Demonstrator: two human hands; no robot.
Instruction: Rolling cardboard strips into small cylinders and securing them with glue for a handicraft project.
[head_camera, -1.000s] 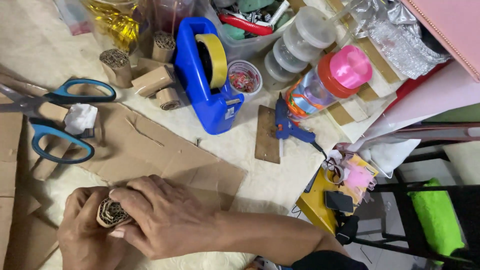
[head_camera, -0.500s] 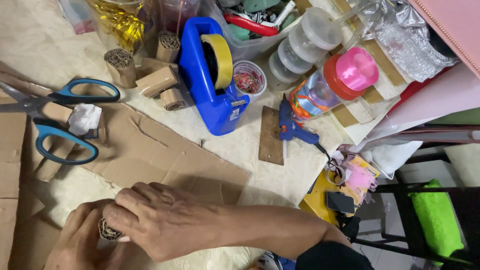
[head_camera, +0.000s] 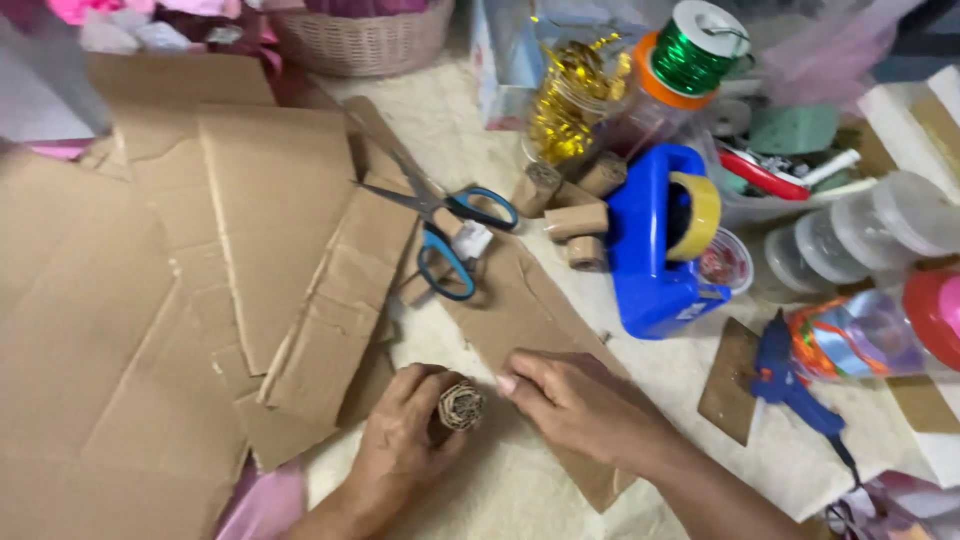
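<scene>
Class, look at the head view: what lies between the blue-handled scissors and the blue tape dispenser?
In the head view, a few short rolled cardboard tubes lie between the scissors and the tape dispenser, resting on the pale cloth.

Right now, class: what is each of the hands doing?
Left hand: closed around a cardboard roll.
Right hand: holds nothing, fingers curled, flat on a cardboard sheet.
</scene>
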